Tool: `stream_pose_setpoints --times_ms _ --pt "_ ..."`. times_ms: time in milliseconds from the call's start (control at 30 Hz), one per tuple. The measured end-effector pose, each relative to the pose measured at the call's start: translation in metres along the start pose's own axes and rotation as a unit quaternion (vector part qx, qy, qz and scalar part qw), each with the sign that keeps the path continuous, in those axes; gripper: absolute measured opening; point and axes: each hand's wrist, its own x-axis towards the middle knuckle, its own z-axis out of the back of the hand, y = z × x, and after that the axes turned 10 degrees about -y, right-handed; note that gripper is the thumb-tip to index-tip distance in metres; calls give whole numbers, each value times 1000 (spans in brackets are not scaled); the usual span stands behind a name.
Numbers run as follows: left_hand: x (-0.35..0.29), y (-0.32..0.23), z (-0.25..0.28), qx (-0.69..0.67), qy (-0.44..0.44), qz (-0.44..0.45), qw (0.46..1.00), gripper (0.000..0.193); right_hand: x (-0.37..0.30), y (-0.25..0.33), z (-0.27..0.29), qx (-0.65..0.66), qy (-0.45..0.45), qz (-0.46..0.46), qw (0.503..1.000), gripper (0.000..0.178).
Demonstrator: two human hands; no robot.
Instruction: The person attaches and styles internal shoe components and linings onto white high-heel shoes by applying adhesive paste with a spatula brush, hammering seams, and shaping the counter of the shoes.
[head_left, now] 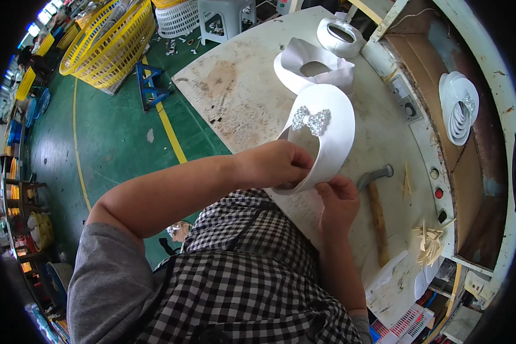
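Worktable (235, 74) behind, left hand (273, 164) and right hand (338, 202) pinch a white band (343, 117) by its lower end.

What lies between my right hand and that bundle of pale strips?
A wooden-handled hammer lies between the right hand and the pale strips, as the head view shows.

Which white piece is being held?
The white piece with the silver bow, pinched by left hand and right hand; others sit on the table or stacked in the compartment.
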Motion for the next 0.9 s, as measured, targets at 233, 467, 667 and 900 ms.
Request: stream_pose_setpoints --times_ms 233,467,667,900 --pt "0 12 -2 -70 -9 -1 998 19 0 2 -6 -22 -4 1 1000 21" --pt "-5 -21 -4 66 -54 90 992 21 6 6 -4 -20 41 -30 999 22" --pt "10 -7 4 21 46 43 998 32 6 9 -6 -19 52 -64 996 24" --pt "19 31 0 115 -26 -57 991 19 -1 10 -7 -66 66 66 993 27"
